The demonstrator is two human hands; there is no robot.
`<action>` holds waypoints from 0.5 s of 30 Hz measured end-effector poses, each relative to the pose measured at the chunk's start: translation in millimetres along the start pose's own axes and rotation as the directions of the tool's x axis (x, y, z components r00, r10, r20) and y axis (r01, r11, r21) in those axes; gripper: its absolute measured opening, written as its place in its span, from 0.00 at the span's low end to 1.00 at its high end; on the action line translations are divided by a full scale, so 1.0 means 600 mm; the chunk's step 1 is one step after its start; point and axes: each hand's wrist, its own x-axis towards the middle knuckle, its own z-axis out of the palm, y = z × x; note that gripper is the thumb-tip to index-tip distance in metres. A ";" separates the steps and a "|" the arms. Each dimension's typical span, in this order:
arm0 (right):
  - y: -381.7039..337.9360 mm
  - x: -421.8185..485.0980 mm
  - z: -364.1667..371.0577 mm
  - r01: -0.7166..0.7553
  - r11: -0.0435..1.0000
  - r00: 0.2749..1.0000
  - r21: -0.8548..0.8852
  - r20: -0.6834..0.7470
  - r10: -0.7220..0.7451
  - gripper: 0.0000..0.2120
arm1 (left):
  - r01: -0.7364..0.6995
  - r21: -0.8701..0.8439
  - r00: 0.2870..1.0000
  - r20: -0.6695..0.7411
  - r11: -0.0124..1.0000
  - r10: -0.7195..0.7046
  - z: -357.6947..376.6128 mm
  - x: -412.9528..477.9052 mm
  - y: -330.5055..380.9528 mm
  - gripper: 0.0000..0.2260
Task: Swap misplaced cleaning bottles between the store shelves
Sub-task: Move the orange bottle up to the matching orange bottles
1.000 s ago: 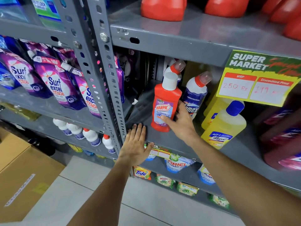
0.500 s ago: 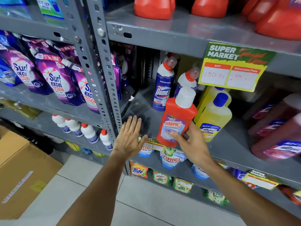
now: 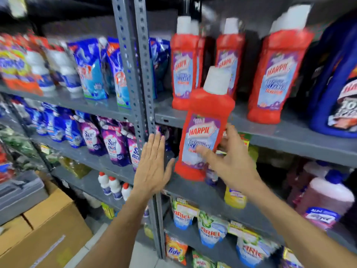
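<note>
At the front edge of the upper shelf (image 3: 289, 136), your right hand (image 3: 229, 161) grips a red Harpic bottle (image 3: 204, 136) around its lower label, thumb across the front and fingers wrapped behind. You hold the bottle upright with a slight tilt, in the air in front of the shelf edge, its white cap (image 3: 217, 80) level with the row of bottles standing there. Three matching red Harpic bottles (image 3: 184, 68) stand on that shelf behind it, and a big blue jug (image 3: 336, 84) sits toward the shelf's right end.

Your left hand (image 3: 154, 165) is empty, flat and spread, fingers together and pointing up, just beside the bottle's base and in front of the grey upright post (image 3: 142, 78). Whether the palm touches the post or the shelf below, you cannot tell from this blurred view.

Below the held bottle, on the middle shelf, a yellow bottle (image 3: 234, 198) shows partly behind your right wrist. Left of the post, purple Surf Excel pouches (image 3: 114, 144) line the neighbouring shelf. Cardboard boxes (image 3: 48, 233) sit on the floor at lower left.
</note>
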 end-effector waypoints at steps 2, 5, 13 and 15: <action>-0.048 0.045 -0.026 0.087 0.996 0.995 -0.028 -0.046 -0.088 0.22 | -0.021 0.030 1.000 -0.018 0.999 0.021 -0.034 0.046 0.023 0.32; -0.086 0.110 -0.066 0.155 0.984 0.982 -0.092 -0.098 -0.164 0.23 | -0.035 0.037 0.999 0.021 0.999 0.034 -0.062 0.108 0.049 0.32; -0.040 0.241 -0.103 0.003 0.944 0.975 -0.329 -0.211 -0.077 0.25 | 0.018 0.054 0.988 0.151 0.998 -0.026 -0.042 0.193 0.047 0.35; -0.025 0.258 -0.097 -0.045 0.943 0.974 -0.330 -0.223 -0.032 0.26 | 0.014 0.044 0.989 0.145 0.999 -0.020 -0.033 0.193 0.037 0.38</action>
